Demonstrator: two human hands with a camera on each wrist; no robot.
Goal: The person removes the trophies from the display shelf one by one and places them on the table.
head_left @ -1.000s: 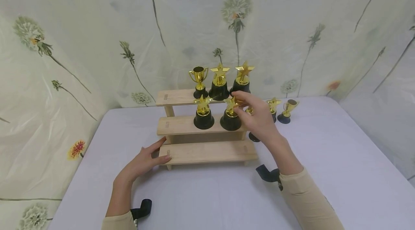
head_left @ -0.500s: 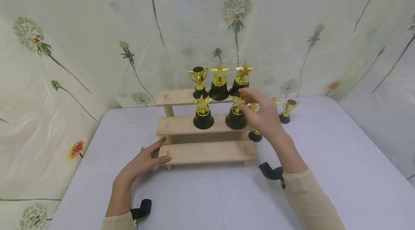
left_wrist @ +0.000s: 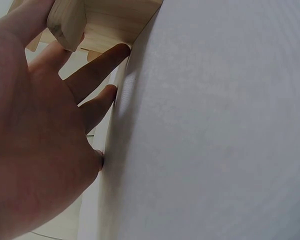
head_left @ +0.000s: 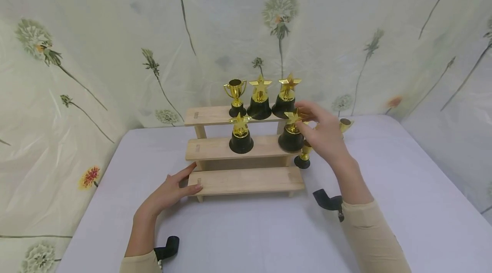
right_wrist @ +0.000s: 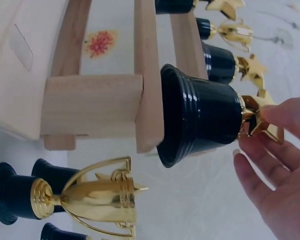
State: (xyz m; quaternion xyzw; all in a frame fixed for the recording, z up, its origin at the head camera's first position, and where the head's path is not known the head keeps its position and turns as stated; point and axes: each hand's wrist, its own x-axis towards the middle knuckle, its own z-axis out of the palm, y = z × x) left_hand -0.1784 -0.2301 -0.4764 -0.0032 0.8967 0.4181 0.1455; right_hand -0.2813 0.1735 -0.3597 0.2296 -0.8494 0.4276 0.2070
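Here, star trophy (head_left: 291, 141) in right grip (head_left: 324, 134), wooden stand (head_left: 246, 180) with rectangular mark (right_wrist: 21, 47) seemingly in left grip (head_left: 169, 194).

Table (head_left: 250, 230) had a 3-tier wooden shelf (head_left: 246, 180) dead ahead at 12 o'clock, 3 trophies (head_left: 260, 107) up top, plus gold cups (head_left: 305, 154) around 1 o'clock.

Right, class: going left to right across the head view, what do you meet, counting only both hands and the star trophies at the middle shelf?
Left hand, untouched star trophy, pinched star trophy, right hand.
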